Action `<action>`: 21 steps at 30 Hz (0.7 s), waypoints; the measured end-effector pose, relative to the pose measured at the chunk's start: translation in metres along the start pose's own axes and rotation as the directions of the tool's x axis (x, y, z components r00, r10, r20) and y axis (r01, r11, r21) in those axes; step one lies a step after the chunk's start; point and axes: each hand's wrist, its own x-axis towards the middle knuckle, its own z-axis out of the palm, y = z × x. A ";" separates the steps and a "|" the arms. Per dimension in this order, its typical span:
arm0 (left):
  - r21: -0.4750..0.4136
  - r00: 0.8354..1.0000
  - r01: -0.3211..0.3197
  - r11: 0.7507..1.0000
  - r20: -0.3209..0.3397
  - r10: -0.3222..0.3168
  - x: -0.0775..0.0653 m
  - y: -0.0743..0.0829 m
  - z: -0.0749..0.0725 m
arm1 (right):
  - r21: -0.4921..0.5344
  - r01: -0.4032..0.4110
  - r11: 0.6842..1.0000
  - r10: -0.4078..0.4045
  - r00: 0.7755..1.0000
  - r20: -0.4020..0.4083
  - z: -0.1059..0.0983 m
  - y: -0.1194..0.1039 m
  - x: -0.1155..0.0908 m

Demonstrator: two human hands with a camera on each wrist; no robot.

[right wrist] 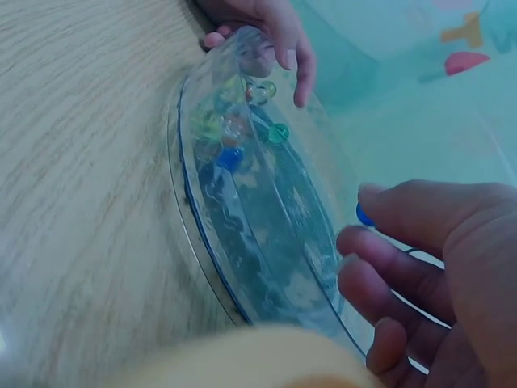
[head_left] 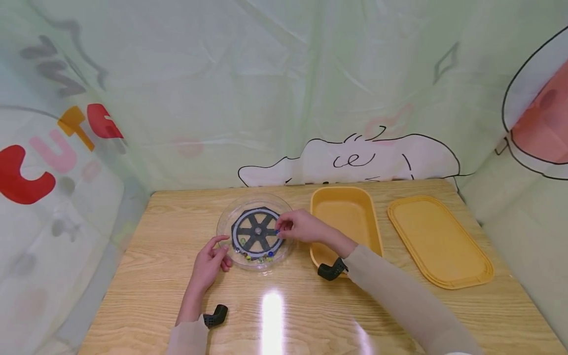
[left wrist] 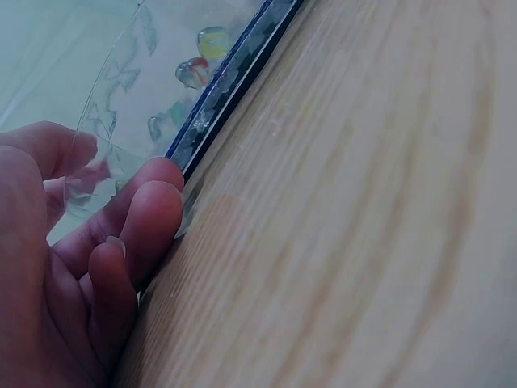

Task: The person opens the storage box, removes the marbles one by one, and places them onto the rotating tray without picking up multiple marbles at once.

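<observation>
A clear round bowl (head_left: 225, 213) stands on the table, with a dark spoked wheel pattern (head_left: 258, 230) at its bottom. Several glass marbles (head_left: 248, 258) lie along its near inner side; a green marble (right wrist: 278, 132) and a blue marble (right wrist: 230, 158) show in the right wrist view. At the bowl's left side my left hand (head_left: 209, 262) grips the wall, some fingers reaching over the rim and others against the outside. Above the bowl's right part, my right hand (head_left: 303, 226) pinches another blue marble (right wrist: 365, 215) between thumb and fingertips, mostly hidden by the thumb.
Just right of the bowl stands a deep yellow tub (head_left: 376, 231), under my right forearm. A flat yellow lid (head_left: 439, 241) lies further right on the wooden table (head_left: 146, 276). A printed curtain (head_left: 222, 98) rises behind the table's back edge.
</observation>
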 end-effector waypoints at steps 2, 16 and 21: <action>0.002 1.000 -0.001 1.000 0.002 0.001 0.000 0.001 0.000 | -0.020 -0.003 1.000 0.003 1.000 -0.002 0.001 0.000 0.000; 0.001 1.000 0.004 1.000 0.008 -0.004 0.001 0.002 0.002 | 0.029 -0.014 0.999 0.014 1.000 -0.007 -0.006 -0.001 -0.007; 0.005 1.000 0.003 1.000 0.006 -0.003 0.001 0.003 0.001 | 0.102 0.012 0.995 -0.007 0.999 -0.046 -0.011 0.000 -0.012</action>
